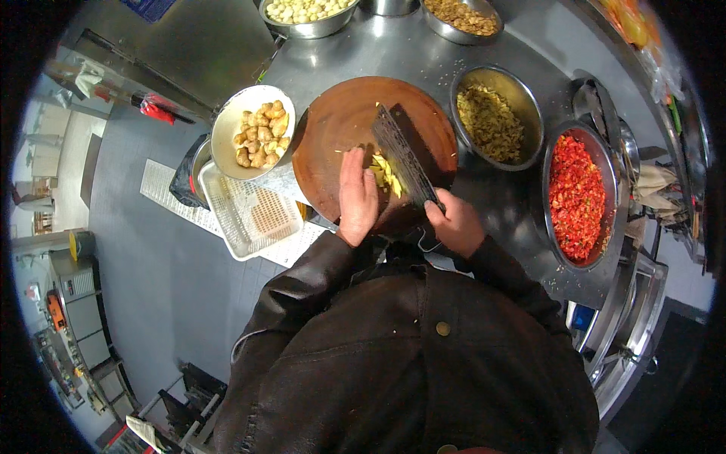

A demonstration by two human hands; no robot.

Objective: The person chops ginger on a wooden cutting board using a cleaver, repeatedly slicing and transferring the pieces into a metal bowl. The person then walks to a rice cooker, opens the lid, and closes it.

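My right hand (pixel 456 220) grips the handle of a dark-bladed cleaver (pixel 405 154). The blade slants across a round wooden chopping block (pixel 334 122), its tip pointing away from me. Pale yellow slices (pixel 385 175), apparently ginger, lie against the blade's left side. On the other side of these slices is my left hand (pixel 357 196), fingers extended and held together, the thumb beside them; nothing shows in its grasp. The palm is turned towards the slices, and I cannot tell whether it touches them. The blade may hide some pieces.
Left of the block, a white bowl (pixel 224 133) of knobby ginger pieces (pixel 264 133) stands by a perforated plastic basket (pixel 227 227). Metal bowls at right hold chopped greenish-brown vegetables (pixel 490 122) and chopped red peppers (pixel 575 196). Bowls of peeled cloves (pixel 306 8) and brown pieces (pixel 462 16) stand behind.
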